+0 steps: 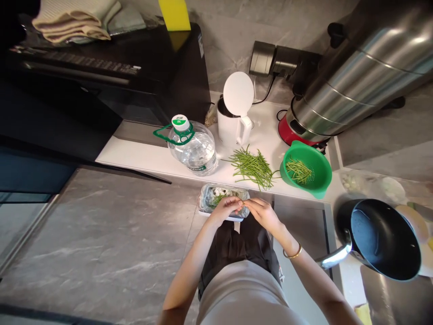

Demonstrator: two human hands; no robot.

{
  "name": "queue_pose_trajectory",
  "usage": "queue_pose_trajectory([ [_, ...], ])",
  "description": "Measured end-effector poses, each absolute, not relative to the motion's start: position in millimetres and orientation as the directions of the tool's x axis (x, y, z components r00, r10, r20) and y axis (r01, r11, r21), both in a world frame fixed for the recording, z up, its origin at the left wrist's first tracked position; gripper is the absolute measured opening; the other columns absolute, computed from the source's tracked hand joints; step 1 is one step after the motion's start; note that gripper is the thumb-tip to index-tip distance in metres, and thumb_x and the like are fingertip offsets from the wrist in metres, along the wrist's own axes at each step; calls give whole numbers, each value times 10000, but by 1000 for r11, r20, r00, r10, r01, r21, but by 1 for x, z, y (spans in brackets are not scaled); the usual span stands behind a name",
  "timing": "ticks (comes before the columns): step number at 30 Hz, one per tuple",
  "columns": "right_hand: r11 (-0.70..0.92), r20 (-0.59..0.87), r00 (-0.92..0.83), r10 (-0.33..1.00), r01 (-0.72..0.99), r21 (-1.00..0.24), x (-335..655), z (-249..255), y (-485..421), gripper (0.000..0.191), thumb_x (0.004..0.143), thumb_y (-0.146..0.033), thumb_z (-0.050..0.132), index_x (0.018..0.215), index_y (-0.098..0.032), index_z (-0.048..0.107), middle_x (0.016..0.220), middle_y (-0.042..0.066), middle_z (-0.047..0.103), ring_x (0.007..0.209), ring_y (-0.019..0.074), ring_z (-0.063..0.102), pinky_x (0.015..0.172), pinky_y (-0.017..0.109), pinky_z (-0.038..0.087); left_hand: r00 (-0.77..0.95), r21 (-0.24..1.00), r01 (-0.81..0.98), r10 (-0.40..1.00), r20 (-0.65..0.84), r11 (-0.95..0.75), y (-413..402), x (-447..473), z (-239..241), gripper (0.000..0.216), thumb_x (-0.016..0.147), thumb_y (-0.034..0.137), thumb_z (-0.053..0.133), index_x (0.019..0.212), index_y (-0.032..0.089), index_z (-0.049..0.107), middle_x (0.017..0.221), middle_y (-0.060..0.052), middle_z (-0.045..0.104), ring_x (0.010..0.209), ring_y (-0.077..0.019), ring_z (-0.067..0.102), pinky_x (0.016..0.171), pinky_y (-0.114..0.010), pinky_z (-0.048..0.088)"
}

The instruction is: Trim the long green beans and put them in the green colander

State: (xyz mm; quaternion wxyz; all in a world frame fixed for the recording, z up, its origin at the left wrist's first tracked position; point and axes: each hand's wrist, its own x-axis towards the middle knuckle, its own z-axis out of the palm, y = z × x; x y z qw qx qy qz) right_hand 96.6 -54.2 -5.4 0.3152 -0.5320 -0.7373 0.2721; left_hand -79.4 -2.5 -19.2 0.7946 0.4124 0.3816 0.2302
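Note:
My left hand and my right hand meet fingertip to fingertip, both closed in a pinch. Between them shows a small bit of green stem, mostly covered by the fingers. Below the hands is a lined bin with green scraps and whitish waste inside. On the counter just beyond lies a loose pile of thin green stems. To its right, a green colander holds more cut stems.
A large water bottle and a white kettle with its lid up stand behind the bin. A steel appliance with a red base is at the back right. A dark pan sits right, its handle pointing toward my right forearm.

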Motion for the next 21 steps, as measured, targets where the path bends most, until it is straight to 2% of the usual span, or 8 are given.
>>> queue_pose_trajectory([
  [5, 189, 186, -60, 981, 527, -829, 86, -5, -61, 233, 889, -229, 469, 1013, -246, 665, 902, 59, 683, 834, 182, 632, 769, 323, 518, 636, 621, -229, 598, -488, 750, -16, -67, -27, 337, 623, 425, 742, 689, 120, 615, 596, -9, 541, 552, -79, 487, 568, -226, 410],
  [9, 29, 96, 147, 984, 403, -915, 80, -4, -59, 162, 847, -273, 546, 930, -232, 680, 832, 41, 684, 697, 162, 620, 677, 299, 512, 606, 682, -225, 648, -461, 695, -19, -61, -33, 346, 671, 457, 695, 715, 122, 622, 590, -3, 545, 541, -80, 482, 572, -231, 405],
  [12, -74, 0, 402, 916, 169, -983, 85, -3, -51, 184, 842, -335, 550, 901, -200, 660, 768, 32, 668, 538, 112, 540, 545, 258, 469, 514, 848, 2, 727, -456, 530, -15, -66, -49, 334, 734, 459, 623, 782, 129, 643, 655, -20, 604, 593, -112, 528, 600, -240, 421],
  [14, -42, -33, 552, 833, 4, -999, 96, 1, -44, 205, 844, -365, 541, 892, -189, 633, 749, 20, 646, 472, 76, 463, 477, 224, 416, 406, 868, 349, 778, -479, 353, -11, -74, -66, 266, 774, 408, 581, 789, 154, 659, 732, -36, 652, 681, -145, 579, 664, -253, 437],
  [16, 49, -28, 671, 741, -96, -994, 111, 8, -38, 208, 838, -384, 545, 874, -188, 603, 765, 11, 625, 450, 49, 417, 445, 196, 376, 269, 707, 671, 816, -512, 222, -10, -83, -86, 190, 794, 334, 561, 770, 180, 671, 794, -52, 679, 770, -174, 611, 728, -268, 434],
  [17, 95, -26, 713, 701, -130, -987, 119, 12, -36, 208, 835, -392, 547, 876, -191, 587, 779, 9, 620, 447, 42, 414, 437, 186, 367, 210, 624, 753, 823, -528, 208, -9, -88, -95, 169, 795, 298, 559, 756, 181, 675, 802, -66, 684, 796, -190, 618, 742, -280, 431],
  [19, 150, -40, 741, 670, -188, -971, 132, 19, -35, 211, 835, -407, 542, 911, -211, 554, 801, 7, 622, 453, 40, 445, 435, 177, 375, 123, 515, 827, 821, -558, 227, -10, -96, -110, 148, 789, 247, 561, 735, 174, 678, 803, -91, 688, 815, -217, 626, 745, -302, 428],
  [21, 132, -88, 700, 708, -253, -958, 138, 21, -37, 216, 841, -420, 529, 960, -240, 523, 799, -1, 629, 476, 52, 494, 450, 180, 407, 90, 481, 843, 819, -566, 240, -10, -100, -119, 137, 787, 227, 562, 754, 168, 681, 826, -105, 693, 825, -232, 630, 746, -316, 428],
])
